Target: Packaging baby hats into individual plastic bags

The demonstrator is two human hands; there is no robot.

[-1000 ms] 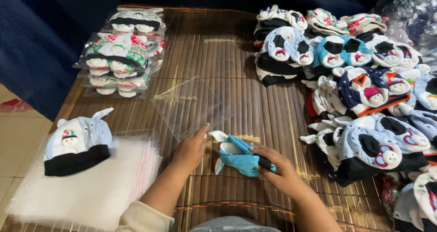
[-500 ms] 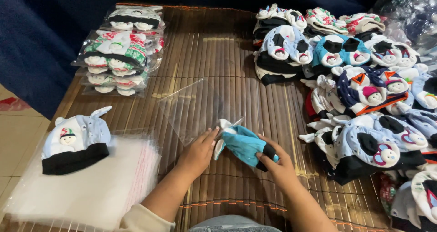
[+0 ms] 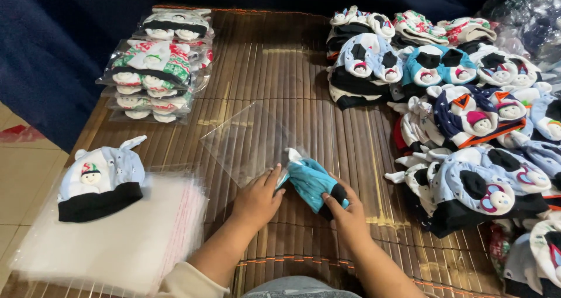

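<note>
A brown bamboo mat (image 3: 280,70) carries everything, spread over a pale tiled floor (image 3: 20,175) that shows at the left edge. On the mat's far left corner stands a stack of bagged caps (image 3: 155,64). At the near left lies a pile of clear plastic bags (image 3: 117,239), with a light blue cap (image 3: 100,178) with a black band resting on top of it. Near the middle a single clear bag (image 3: 248,140) lies flat, and a teal cap (image 3: 312,184) sits just beside its near edge. The right side is covered by a heap of loose caps (image 3: 467,117) in blue, white and black, overlapping one another.
</note>
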